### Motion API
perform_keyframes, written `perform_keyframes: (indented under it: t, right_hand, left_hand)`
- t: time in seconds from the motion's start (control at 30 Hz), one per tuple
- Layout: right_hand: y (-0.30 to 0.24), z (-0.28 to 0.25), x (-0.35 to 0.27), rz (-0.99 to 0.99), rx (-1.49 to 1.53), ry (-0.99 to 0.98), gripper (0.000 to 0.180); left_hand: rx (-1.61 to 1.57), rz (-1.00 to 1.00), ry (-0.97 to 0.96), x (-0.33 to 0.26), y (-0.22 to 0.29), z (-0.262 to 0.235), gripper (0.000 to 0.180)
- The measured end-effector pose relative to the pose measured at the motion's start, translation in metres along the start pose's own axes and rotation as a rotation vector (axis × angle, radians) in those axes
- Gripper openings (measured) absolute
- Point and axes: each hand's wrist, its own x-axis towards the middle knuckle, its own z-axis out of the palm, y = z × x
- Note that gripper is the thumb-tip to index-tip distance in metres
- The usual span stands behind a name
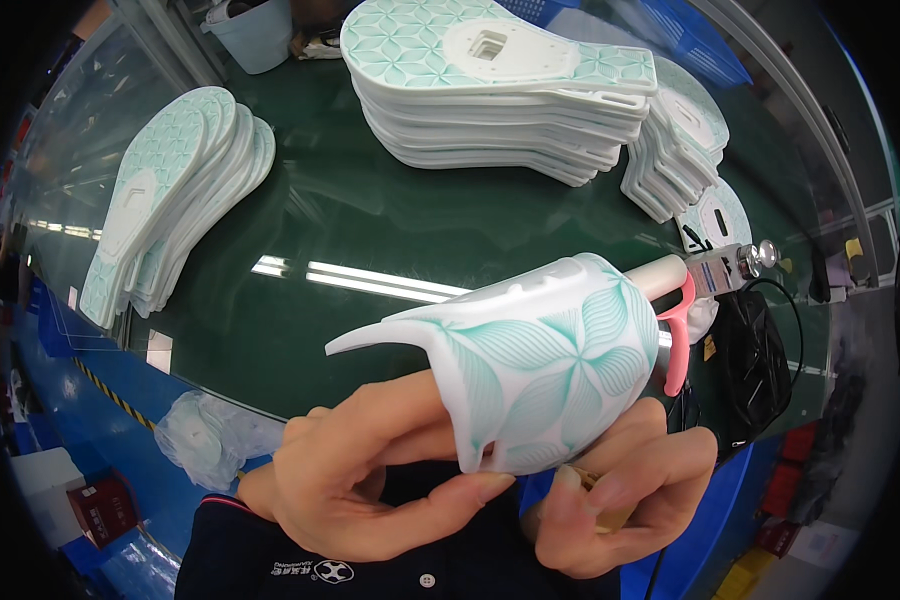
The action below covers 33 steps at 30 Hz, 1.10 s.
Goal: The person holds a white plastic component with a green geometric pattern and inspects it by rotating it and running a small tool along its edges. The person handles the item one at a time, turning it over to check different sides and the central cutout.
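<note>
I hold a white moulded plastic piece (pixel 540 350) with a teal petal pattern close under the camera, bent into a curve. My left hand (pixel 370 480) grips its lower left edge, thumb underneath. My right hand (pixel 625 500) pinches its lower right edge and also has a small tan object (pixel 600 500) tucked in its fingers. On the dark green glass table (pixel 370 220) lie flat pieces of the same kind: a tall stack (pixel 490 90) at the back, a fanned stack (pixel 165 190) at the left, and another fanned stack (pixel 675 150) at the right.
A tool with a pink handle and metal head (pixel 705 280) rests at the table's right edge beside a black bag (pixel 755 360). A pale bin (pixel 255 30) stands at the back. A crumpled clear plastic bag (pixel 205 440) hangs off the near left edge.
</note>
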Motion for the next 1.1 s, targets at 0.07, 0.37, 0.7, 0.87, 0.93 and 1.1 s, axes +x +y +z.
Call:
perform_keyframes:
  t: [0.07, 0.37, 0.7, 0.87, 0.93, 1.1]
  right_hand:
    - [0.0, 0.001, 0.0, -0.007, -0.039, -0.004, 0.025]
    - [0.003, 0.0, -0.002, -0.071, -0.145, 0.041, 0.021]
    - [-0.001, -0.004, 0.0, -0.002, -0.139, 0.019, 0.025]
    - [-0.021, 0.0, -0.009, 0.086, -0.037, 0.148, 0.025]
    - [-0.013, -0.006, -0.004, -0.029, 0.006, -0.003, 0.022]
    - [0.003, -0.018, 0.001, -0.212, -0.008, -0.122, 0.026]
  left_hand:
    - [-0.013, 0.02, -0.01, 0.001, -0.001, -0.001, 0.046]
    - [0.013, 0.008, -0.003, 0.001, 0.0, 0.001, 0.046]
    - [0.045, 0.043, -0.036, 0.003, -0.004, -0.003, 0.047]
    - [0.004, 0.02, -0.044, 0.006, -0.006, -0.002, 0.048]
    - [0.031, -0.031, -0.001, 0.004, -0.005, -0.002, 0.048]
    - [0.023, -0.108, 0.022, 0.004, -0.002, 0.001, 0.048]
